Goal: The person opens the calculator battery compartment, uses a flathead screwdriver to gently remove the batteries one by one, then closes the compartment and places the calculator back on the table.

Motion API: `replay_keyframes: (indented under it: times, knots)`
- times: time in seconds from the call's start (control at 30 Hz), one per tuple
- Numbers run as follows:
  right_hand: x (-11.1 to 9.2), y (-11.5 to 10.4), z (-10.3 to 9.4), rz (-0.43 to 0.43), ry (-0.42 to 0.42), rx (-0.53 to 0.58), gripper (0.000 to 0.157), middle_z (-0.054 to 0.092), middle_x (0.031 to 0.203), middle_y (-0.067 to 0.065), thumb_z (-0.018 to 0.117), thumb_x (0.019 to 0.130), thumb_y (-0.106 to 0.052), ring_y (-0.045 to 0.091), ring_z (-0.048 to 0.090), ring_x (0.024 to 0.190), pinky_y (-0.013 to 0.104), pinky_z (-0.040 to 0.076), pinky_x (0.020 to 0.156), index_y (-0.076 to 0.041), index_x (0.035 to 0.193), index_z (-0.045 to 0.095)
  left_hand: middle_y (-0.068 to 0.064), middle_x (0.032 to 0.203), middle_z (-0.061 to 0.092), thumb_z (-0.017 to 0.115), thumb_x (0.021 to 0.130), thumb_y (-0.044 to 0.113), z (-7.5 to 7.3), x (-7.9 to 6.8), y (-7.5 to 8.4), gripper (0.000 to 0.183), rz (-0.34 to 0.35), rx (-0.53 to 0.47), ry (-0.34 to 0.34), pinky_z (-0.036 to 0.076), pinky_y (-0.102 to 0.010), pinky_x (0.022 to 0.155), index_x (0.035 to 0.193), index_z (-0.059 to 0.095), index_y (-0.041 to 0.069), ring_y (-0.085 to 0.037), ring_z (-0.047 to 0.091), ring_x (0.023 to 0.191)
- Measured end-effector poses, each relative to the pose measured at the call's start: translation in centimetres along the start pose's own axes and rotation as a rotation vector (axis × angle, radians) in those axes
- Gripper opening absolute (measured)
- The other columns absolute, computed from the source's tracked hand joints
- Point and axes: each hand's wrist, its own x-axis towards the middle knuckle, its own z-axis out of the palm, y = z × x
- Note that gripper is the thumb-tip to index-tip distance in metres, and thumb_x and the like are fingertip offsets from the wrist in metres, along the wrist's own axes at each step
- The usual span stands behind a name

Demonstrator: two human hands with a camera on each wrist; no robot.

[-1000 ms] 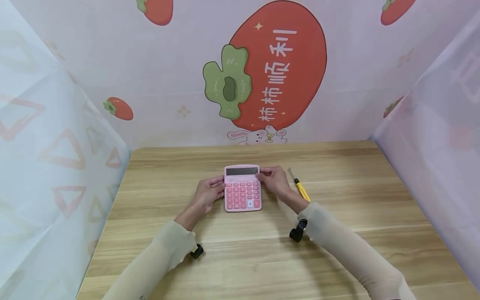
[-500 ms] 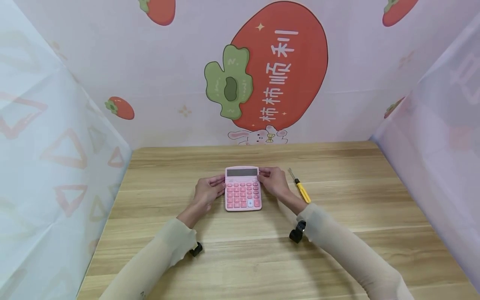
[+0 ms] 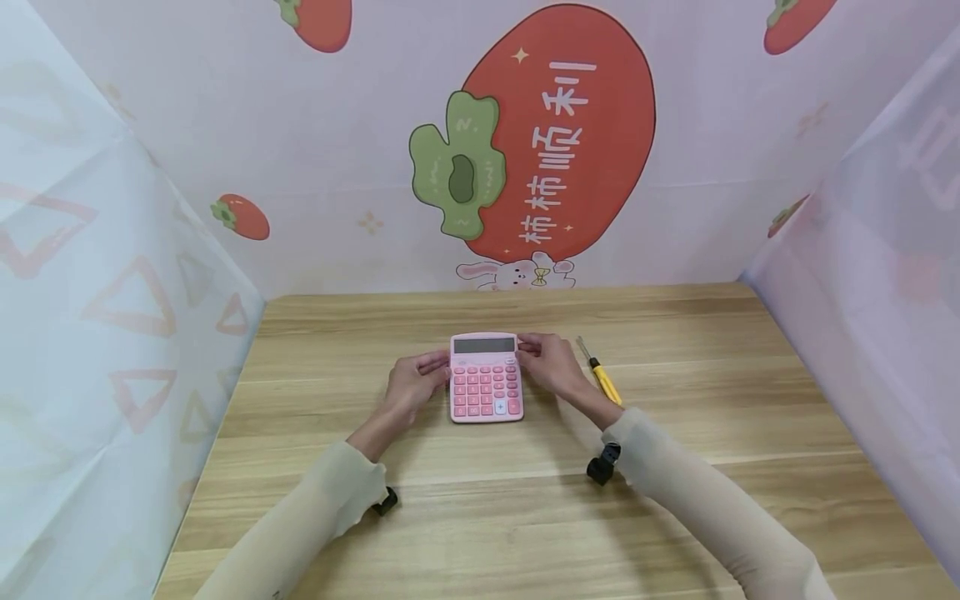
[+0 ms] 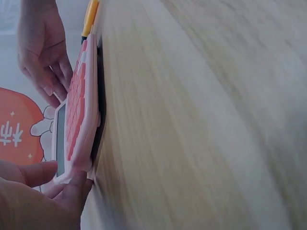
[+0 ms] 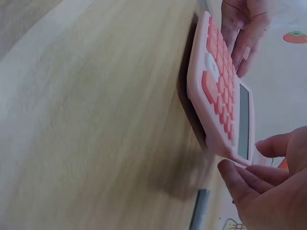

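Observation:
A pink calculator (image 3: 486,358) lies face up on the wooden table, its dark display toward the back wall. My left hand (image 3: 411,386) is at its left side, fingertips right at the upper edge. In the left wrist view the left thumb (image 4: 41,172) is raised beside the display, not pressing down on it. On the other side my right hand (image 3: 551,364) has its fingers extended by the upper right corner. The right wrist view shows that thumb (image 5: 273,145) spread away from the calculator's edge, with the fingertips (image 5: 228,168) near the corner.
A slim tool with a yellow handle (image 3: 606,383), black collar and metal shaft lies just right of my right hand. The wooden tabletop (image 3: 480,517) ends at a printed back wall (image 3: 337,167), with pale sheets on both sides.
The calculator's upper edge has come down slightly toward me. My right thumb has slid off its face, and my left thumb has eased back to the side.

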Motion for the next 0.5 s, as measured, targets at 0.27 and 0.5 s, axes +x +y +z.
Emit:
replay_keyframes:
  times: [0.27,0.5]
  knots:
    - [-1.1,0.5,-2.1,-0.304,0.038,-0.411,0.045,0.068,0.137,0.024,0.069,0.104,-0.022,0.037,0.072,0.118,0.055,0.064,0.096,0.003,0.14,0.065,-0.022,0.161,0.048,0.062,0.107,0.026,-2.1,-1.4,0.3,0.06,0.221,0.525,-0.042,0.047,-0.052,0.12,0.159,0.044,0.0,-0.041,0.055,0.14]
    - [-2.1,0.7,-4.1,-0.397,0.074,-0.641,0.06,0.058,0.15,0.024,0.064,0.105,-0.041,0.043,0.055,0.139,0.06,0.054,0.111,0.0,0.148,0.059,-0.028,0.171,0.024,0.065,0.103,0.039,-3.6,-2.7,1.3,0.08,0.398,0.908,-0.032,0.014,-0.063,0.133,0.164,0.03,0.0,-0.046,0.017,0.16]
